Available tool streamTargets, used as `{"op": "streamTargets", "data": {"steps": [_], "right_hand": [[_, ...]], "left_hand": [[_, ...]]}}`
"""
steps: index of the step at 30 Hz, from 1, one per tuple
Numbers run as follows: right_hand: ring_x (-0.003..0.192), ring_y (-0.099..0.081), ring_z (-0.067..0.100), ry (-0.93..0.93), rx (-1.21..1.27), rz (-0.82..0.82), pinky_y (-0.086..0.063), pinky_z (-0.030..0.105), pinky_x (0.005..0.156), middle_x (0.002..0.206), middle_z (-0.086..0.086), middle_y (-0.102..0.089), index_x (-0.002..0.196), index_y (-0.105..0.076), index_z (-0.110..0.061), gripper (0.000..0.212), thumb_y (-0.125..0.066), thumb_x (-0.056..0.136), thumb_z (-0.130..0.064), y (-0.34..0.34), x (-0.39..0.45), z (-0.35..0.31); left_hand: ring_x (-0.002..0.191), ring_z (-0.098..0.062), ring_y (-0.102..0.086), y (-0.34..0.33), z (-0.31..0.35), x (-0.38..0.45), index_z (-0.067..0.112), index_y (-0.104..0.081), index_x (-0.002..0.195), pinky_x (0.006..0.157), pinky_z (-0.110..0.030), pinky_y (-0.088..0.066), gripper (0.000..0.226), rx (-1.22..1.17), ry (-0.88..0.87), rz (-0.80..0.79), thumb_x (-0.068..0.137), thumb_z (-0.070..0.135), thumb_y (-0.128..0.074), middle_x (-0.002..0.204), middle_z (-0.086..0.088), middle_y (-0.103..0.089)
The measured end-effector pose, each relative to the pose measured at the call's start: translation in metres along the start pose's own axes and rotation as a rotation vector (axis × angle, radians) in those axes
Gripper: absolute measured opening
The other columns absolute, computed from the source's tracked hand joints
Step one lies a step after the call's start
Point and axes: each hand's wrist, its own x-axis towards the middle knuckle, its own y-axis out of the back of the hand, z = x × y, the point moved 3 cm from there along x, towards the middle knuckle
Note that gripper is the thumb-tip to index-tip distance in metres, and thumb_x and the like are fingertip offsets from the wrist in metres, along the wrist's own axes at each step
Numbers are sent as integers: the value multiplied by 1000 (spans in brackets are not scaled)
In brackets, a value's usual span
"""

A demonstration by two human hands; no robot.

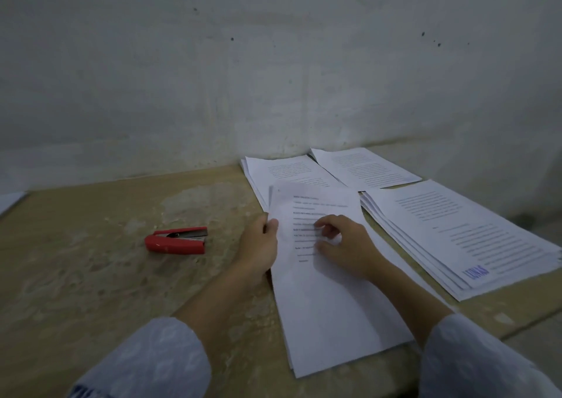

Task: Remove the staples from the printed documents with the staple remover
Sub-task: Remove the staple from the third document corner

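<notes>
Document in hand; red staple remover (177, 240) idle at 9 o'clock.
Left hand (260, 247) pinches the printed document (328, 300) by its left edge; right hand (346, 245) rests loosely curled on the page. Further stacks (462, 233) at 1–3 o'clock on table (76, 260).

Staple remover (176, 240) left of documents (328, 291)

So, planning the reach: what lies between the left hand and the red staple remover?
Head view: only bare table between the left hand and the staple remover.
</notes>
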Motion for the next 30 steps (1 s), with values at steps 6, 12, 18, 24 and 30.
{"op": "streamTargets", "data": {"steps": [6, 12, 18, 24, 30], "right_hand": [[121, -41, 24, -202, -30, 242, -33, 26, 92, 131, 8, -42, 132, -41, -10, 58, -67, 83, -27, 9, 1, -18], [92, -63, 26, -290, 673, -54, -48, 27, 71, 94, 6, -67, 96, -61, -11, 12, -62, 84, -8, -23, 10, -58], [83, -63, 26, -166, 817, -8, -50, 38, 77, 92, 9, -69, 89, -64, -16, 22, -58, 81, 4, -41, 18, -115], [89, -63, 19, -2, 841, 72, -52, 32, 76, 96, -2, -67, 95, -60, -23, 23, -56, 87, -1, -31, 19, -141], [96, -63, 22, 66, 889, 69, -53, 40, 84, 104, 1, -66, 96, -57, -27, 28, -57, 87, -1, -42, 17, -170]], "left_hand": [[83, -18, -64, 72, -2, -3, 26, -54, 88, 67, -34, -51, 23, -301, 4, 176, 100, 25, -35, 94, -1, -65], [76, -13, -58, 135, -3, -17, 14, -54, 97, 63, -26, -46, 18, -332, -101, 362, 99, 24, -39, 85, 5, -61], [89, -13, -65, 188, -14, -30, 13, -59, 112, 70, -29, -52, 25, -348, -115, 360, 92, 28, -54, 103, 2, -68], [79, -12, -70, 203, 5, -49, 8, -64, 108, 63, -24, -56, 27, -336, -247, 445, 84, 18, -66, 96, 0, -71], [71, 4, -66, 231, 24, -69, 20, -58, 104, 60, -14, -54, 16, -254, -442, 504, 88, 16, -60, 91, 12, -66]]}}
